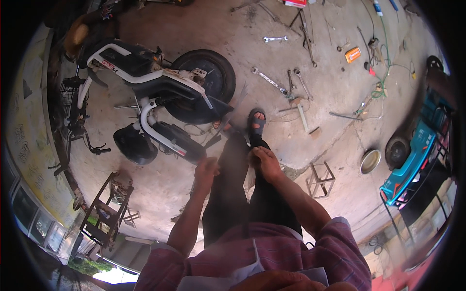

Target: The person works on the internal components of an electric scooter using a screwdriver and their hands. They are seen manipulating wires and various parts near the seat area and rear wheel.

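My left hand (208,167) is closed beside my left thigh, close to the end of a white and black electric scooter (141,77). My right hand (265,160) has its fingers curled in at the front of my dark trousers (232,179), near the right knee. Whether either hand pinches the cloth or holds something small is hidden. The scooter appears to lie on its side on the floor to my left, its black wheel (221,77) facing up and its handlebar at the far left.
Wrenches (270,80) and a hammer-like tool (305,117) lie ahead on the concrete. An orange box (353,55) and a green cord (388,53) are farther right. A metal bowl (370,161) sits near a teal vehicle (417,150). Metal frames (320,180) stand nearby.
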The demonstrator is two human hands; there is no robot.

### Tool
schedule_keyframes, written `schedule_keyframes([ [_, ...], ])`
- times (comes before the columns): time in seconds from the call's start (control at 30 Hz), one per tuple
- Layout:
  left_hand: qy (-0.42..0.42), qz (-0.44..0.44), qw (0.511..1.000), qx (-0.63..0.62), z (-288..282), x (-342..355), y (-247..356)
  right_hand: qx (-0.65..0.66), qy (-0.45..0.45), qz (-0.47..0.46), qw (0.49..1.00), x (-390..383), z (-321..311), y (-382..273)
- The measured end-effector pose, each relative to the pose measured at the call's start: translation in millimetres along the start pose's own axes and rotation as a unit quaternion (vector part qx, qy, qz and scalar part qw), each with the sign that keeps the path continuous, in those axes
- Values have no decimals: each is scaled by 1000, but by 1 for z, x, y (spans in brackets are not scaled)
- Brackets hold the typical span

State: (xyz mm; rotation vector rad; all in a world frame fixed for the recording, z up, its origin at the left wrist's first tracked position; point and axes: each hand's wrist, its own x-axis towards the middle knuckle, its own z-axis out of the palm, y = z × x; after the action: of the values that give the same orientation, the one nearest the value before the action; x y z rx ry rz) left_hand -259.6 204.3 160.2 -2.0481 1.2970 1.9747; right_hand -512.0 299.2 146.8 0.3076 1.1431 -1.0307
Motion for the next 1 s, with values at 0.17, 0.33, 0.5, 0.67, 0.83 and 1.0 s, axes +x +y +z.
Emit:
schedule_keyframes([
  [0.17,4,-64,994,-89,-34,23,-23,-36,45,12,998,15,25,-12],
  [0.33,13,-90,976,-200,-77,43,-46,-88,52,25,994,36,77,-21],
  [0.5,34,-160,948,-274,-108,48,-17,-145,3,28,989,65,140,-49],
  [0.67,54,-147,934,-322,-104,67,-30,-227,5,49,973,104,154,-82],
  [0.83,114,-168,925,-320,-69,94,5,-264,-29,112,958,151,124,-138],
  [1.0,199,-223,900,-317,3,96,61,-377,-62,81,920,212,78,-251],
])
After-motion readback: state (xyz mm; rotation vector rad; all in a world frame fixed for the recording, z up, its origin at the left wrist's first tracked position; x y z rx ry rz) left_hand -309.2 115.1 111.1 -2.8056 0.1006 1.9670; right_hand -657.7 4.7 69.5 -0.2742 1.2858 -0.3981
